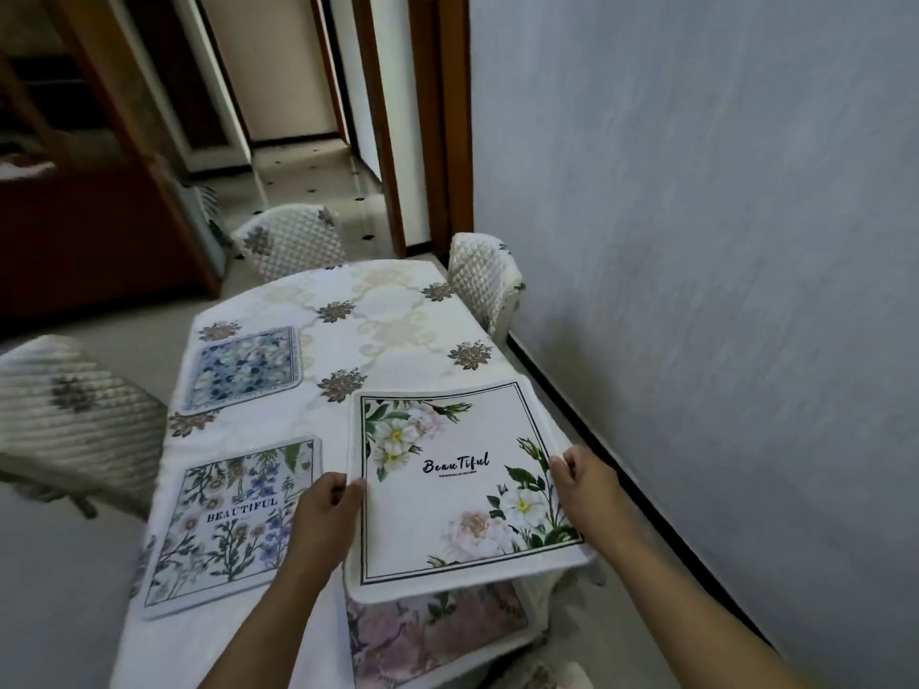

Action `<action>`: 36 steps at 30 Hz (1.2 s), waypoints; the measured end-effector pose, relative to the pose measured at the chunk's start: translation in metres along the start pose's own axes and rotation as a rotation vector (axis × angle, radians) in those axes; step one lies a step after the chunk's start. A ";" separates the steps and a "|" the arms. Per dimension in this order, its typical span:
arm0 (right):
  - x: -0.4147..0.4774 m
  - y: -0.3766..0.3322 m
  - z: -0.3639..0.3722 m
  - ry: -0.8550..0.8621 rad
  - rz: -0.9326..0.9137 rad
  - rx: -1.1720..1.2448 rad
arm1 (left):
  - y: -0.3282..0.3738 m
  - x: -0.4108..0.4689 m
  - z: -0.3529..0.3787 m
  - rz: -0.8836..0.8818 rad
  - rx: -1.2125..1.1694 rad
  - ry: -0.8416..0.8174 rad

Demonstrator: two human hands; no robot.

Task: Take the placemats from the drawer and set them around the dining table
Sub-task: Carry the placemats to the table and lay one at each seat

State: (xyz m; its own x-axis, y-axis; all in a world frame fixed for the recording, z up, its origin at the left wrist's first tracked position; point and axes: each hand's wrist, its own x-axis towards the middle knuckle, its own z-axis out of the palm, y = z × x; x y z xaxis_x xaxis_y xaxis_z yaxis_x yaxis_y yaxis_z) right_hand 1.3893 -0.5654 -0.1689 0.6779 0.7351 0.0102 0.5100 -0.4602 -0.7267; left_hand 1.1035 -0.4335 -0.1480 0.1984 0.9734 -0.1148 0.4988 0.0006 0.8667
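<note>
A white placemat (447, 494) with white flowers and the word "Beautiful" is held over the right side of the dining table (398, 310). My left hand (328, 504) grips its left edge and my right hand (579, 482) grips its right edge. Beneath its near end lies a pink floral placemat (432, 634), partly covered. On the table's left side rest a green-and-purple floral placemat (229, 524) and, farther away, a blue floral placemat (243, 368).
Quilted white chairs stand at the far end (288, 241), the far right (485, 281) and the left (64, 415). A grey wall (721, 241) runs close along the table's right side. A hallway with wooden door frames (422, 141) opens beyond.
</note>
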 end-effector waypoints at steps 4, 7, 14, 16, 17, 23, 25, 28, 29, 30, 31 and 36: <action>0.028 0.006 -0.025 -0.091 -0.070 -0.020 | 0.016 -0.022 0.020 -0.027 -0.010 0.076; 0.039 0.003 -0.027 -0.129 -0.111 -0.010 | 0.023 -0.025 0.022 -0.049 -0.022 0.125; 0.063 0.000 -0.037 -0.112 -0.163 -0.046 | 0.022 -0.015 0.036 -0.072 -0.058 0.136; 0.071 0.002 -0.038 -0.109 -0.178 -0.044 | 0.027 -0.010 0.042 -0.072 -0.060 0.145; 0.076 0.006 -0.038 -0.110 -0.178 -0.041 | 0.030 -0.006 0.046 -0.078 -0.053 0.156; 0.142 0.046 -0.062 -0.113 -0.160 -0.020 | 0.063 0.024 0.111 -0.113 -0.033 0.200; 0.172 0.061 -0.074 -0.154 -0.168 0.032 | 0.076 0.036 0.141 -0.139 -0.039 0.232; 0.227 0.098 -0.100 -0.196 -0.164 0.142 | 0.106 0.052 0.200 -0.169 -0.038 0.283; 0.245 0.110 -0.110 -0.205 -0.163 0.155 | 0.118 0.056 0.219 -0.179 -0.038 0.303; 0.260 0.120 -0.119 -0.212 -0.170 0.157 | 0.128 0.059 0.233 -0.187 -0.039 0.315; 0.276 0.129 -0.131 -0.217 -0.173 0.152 | 0.140 0.063 0.250 -0.189 -0.044 0.323; 0.345 0.140 -0.169 -0.277 -0.263 0.107 | 0.181 0.085 0.296 -0.213 -0.047 0.369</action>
State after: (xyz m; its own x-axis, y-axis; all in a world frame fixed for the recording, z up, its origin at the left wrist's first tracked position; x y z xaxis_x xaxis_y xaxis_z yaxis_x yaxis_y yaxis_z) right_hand 1.7841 -0.4604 -0.1509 0.3555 0.9342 0.0306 0.5790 -0.1944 -0.7918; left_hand 1.4603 -0.4190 -0.1446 -0.2243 0.9672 -0.1196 0.4551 0.2124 0.8647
